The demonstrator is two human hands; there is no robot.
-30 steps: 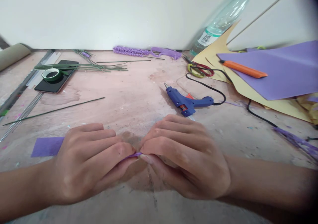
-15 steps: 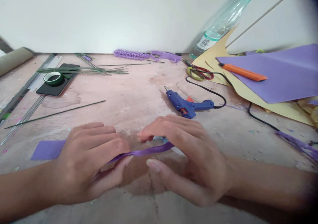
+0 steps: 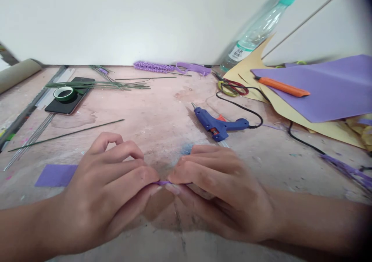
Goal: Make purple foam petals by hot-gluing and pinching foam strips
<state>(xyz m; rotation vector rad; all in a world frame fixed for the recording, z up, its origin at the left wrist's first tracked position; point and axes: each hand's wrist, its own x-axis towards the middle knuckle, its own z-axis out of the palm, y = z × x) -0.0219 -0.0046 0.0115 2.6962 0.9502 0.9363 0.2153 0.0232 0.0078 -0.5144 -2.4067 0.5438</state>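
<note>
Between thumb and forefinger, my left hand (image 3: 113,188) pinches a thin purple strip (image 3: 164,182), which looks like foam or felt. Close beside it, my right hand (image 3: 217,192) pinches the same strip, so only a short piece shows between the fingertips. The rest of the strip is covered by my hands. A purple rectangle (image 3: 55,175) lies on the table just left of my left hand. Beyond my right hand rests a blue hot glue gun (image 3: 213,122), its nozzle pointing away and to the left.
At the left, green tape (image 3: 64,94) sits on a phone (image 3: 65,106) near green wires (image 3: 116,84). A fluffy purple strip (image 3: 154,66) lies by the wall. Scissors (image 3: 229,88), an orange cutter (image 3: 283,86), purple sheet (image 3: 319,99) and leaning bottle (image 3: 250,41) are at the right.
My right thumb and fingers, apart before, have closed on the purple strip and come nearer my left hand. Less of the strip shows now. The left hand's outer fingers have lifted and curled.
</note>
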